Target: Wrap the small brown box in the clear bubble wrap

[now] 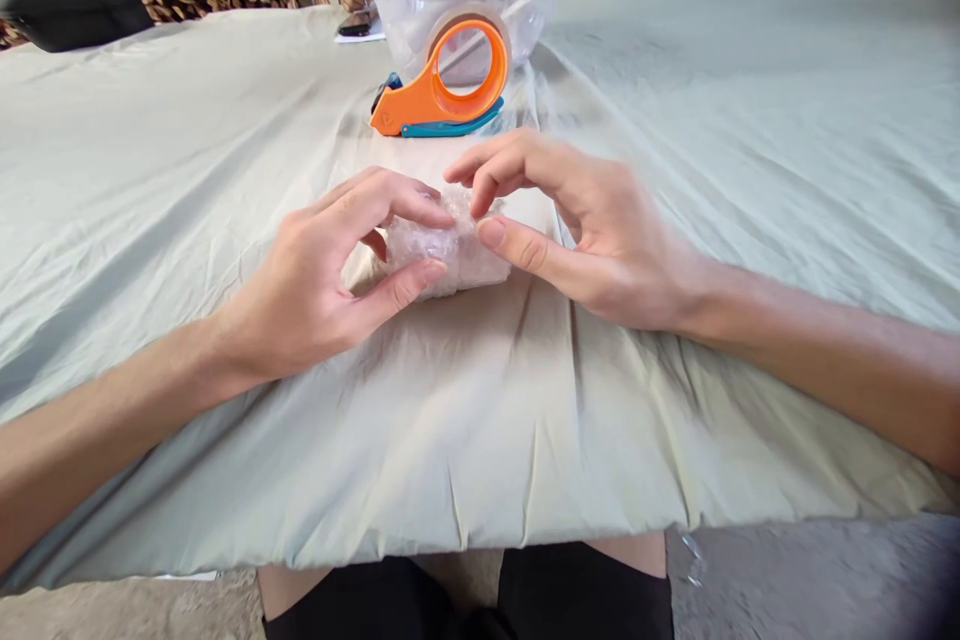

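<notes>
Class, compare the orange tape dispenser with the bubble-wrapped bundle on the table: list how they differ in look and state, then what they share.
The tape dispenser is bright orange with blue trim; the bubble-wrapped bundle is pale and see-through. The dispenser is rigid with an open ring; the bundle is a crinkled lump. The dispenser lies untouched; the bundle is pinched by the left hand and right hand. Both rest on the cloth-covered table.

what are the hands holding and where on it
Both hold a small bubble-wrap bundle on the cloth. The left hand pinches its left end between thumb and fingers; the right hand grips its right end and top.
</notes>
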`<state>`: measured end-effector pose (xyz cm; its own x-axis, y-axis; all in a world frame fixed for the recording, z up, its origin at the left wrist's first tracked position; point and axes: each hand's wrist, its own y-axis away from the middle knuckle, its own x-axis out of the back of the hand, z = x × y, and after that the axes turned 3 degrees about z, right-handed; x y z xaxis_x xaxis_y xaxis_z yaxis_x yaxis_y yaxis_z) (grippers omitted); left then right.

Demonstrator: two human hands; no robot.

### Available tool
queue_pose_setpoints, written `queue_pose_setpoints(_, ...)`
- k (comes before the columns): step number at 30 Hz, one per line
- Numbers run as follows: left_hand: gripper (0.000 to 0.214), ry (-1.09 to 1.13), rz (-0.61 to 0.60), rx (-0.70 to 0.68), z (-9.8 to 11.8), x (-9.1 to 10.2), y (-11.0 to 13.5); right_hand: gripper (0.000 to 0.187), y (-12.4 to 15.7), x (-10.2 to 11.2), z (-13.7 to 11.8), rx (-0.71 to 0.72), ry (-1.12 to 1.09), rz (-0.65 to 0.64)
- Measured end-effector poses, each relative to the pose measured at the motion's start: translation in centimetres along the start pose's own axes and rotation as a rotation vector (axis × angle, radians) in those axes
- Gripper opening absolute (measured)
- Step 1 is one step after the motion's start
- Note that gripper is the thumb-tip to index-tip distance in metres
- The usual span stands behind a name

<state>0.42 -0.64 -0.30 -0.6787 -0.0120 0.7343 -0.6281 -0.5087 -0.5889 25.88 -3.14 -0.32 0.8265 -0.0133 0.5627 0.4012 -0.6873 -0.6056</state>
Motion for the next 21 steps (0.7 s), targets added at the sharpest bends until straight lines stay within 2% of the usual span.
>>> queue_pose_setpoints(5, 0.02, 0.032, -0.008, -0.011, -0.3, 0.1, 0.0, 0.02, 0.0, -0.1, 0.2, -0.043, -0.04, -0.024)
queue_pose_setpoints(10, 0.031, 0.001, -0.066, -0.028, -0.6, 0.2, -0.1, 0.029, 0.0, 0.1, 0.2, -0.037, -0.095, 0.012)
queue_pose_setpoints(13, 0.037, 0.012, -0.042, -0.058, -0.7, 0.1, -0.2, 0.038, 0.0, 0.3, 0.4, -0.038, -0.08, 0.01)
queue_pose_setpoints(16, 0.037, 0.023, -0.017, -0.053, -0.7, 0.0, -0.2, 0.043, -0.5, 1.1, 0.1, 0.023, -0.043, -0.003)
queue_pose_setpoints(18, 0.034, 0.019, -0.007, -0.032, -0.6, -0.1, -0.1, 0.044, -1.1, 2.1, -0.8, 0.105, -0.023, 0.074)
queue_pose_setpoints(20, 0.034, 0.015, 0.007, -0.008, -0.6, -0.2, 0.0, 0.051, -1.6, 3.6, -2.0, 0.165, 0.02, 0.239)
queue_pose_setpoints(21, 0.035, 0.013, 0.021, 0.003, -0.7, -0.2, 0.1, 0.056, -1.6, 4.6, -2.6, 0.148, 0.064, 0.308)
